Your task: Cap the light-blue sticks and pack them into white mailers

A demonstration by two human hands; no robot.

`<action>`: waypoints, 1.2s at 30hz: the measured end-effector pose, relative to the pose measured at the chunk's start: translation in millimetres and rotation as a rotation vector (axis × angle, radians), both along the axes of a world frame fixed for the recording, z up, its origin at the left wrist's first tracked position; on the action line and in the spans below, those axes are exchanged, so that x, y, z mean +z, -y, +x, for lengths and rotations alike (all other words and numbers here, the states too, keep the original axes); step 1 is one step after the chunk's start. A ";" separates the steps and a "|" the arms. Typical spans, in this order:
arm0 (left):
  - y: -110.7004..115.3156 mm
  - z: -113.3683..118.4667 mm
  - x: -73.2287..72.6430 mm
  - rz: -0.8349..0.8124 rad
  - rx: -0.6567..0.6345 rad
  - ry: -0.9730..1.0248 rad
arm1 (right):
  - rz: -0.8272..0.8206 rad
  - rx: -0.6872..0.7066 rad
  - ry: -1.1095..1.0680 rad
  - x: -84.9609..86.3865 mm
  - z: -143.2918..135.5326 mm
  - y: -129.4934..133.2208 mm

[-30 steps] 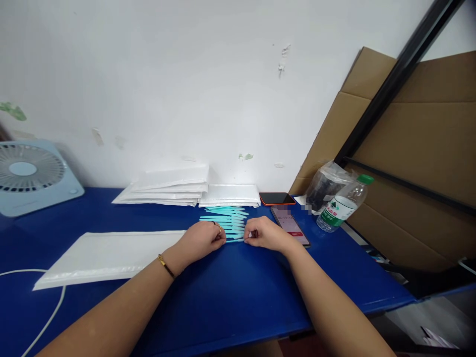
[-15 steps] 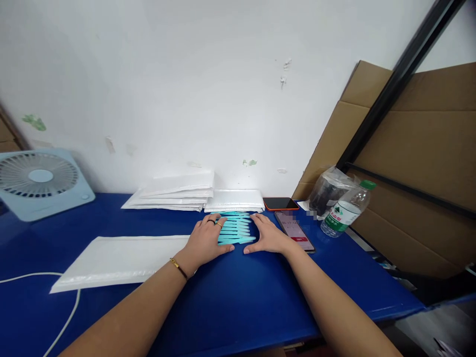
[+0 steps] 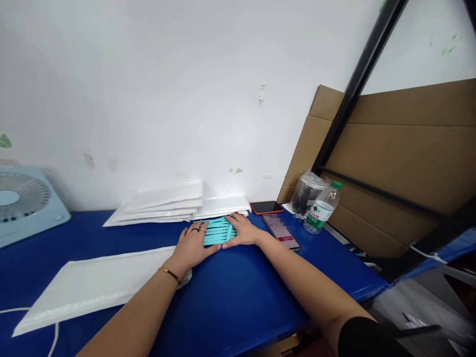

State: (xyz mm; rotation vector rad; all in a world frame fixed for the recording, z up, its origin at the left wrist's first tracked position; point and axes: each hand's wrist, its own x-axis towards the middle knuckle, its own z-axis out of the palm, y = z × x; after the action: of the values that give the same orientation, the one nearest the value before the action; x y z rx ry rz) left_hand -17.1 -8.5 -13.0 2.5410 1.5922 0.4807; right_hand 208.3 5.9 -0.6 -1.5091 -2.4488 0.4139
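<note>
Several thin turquoise sticks (image 3: 214,232) lie side by side on the blue table, with one slanting across the others near their right ends. My left hand (image 3: 193,246) rests at their left ends, fingers spread and thumb stretched along the near side. At the right ends lies my right hand (image 3: 240,230), fingers extended over the stick ends and thumb pointing left. The two thumb tips nearly meet in front of the sticks. A white padded envelope (image 3: 100,277) lies flat left of my left hand, partly hidden under my forearm.
Stacks of white padded envelopes (image 3: 159,203) stand by the wall. Right of my hands lie an orange-edged phone (image 3: 267,207) and a lit phone (image 3: 281,232). A water bottle (image 3: 320,210) and a wrapped dark object (image 3: 305,194) stand beyond. A blue fan (image 3: 22,203) is left.
My right hand has moved left onto the stick ends, closing the gap between the hands. One stick now slants across the rest. The view has turned to the right.
</note>
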 end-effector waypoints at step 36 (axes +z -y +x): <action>36.6 47.5 51.8 -0.077 -0.092 0.174 | 0.444 0.143 0.716 77.8 -41.0 56.9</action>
State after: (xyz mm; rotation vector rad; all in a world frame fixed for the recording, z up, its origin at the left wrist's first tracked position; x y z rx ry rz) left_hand 30.4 -45.1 38.8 2.4290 1.4007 0.5996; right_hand 167.3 -51.0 77.2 -1.4438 -2.8821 -0.7381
